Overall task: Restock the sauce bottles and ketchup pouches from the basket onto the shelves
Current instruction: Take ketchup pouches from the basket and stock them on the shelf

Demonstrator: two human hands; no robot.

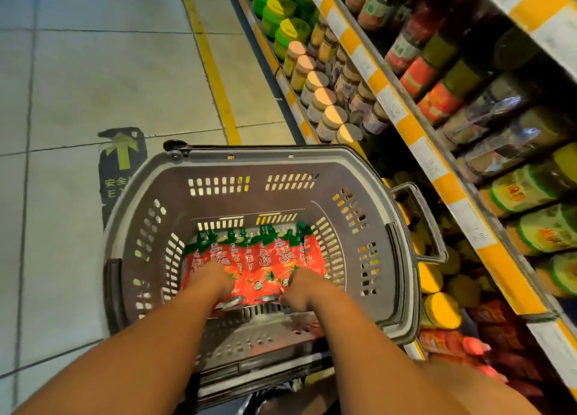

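Both hands, left hand (pixel 215 279) and right hand (pixel 299 290), grip ketchup pouches (pixel 259 265) (inside the basket (pixel 312 165))

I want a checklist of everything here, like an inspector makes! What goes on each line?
Surface: grey tiled floor with a yellow stripe and an arrow sticker.
Job's things: red ketchup pouches with green tops lie in a row at the bottom of the grey basket; no sauce bottles seen in it.
Clutter: nothing seen.
Grippers: left hand and right hand are both down on the pouches; their fingers are hidden, so the grip is unclear.
Cables: nothing seen.
Surroundings: shelves on the right, full of jars and bottles, with yellow-and-white edge strips.
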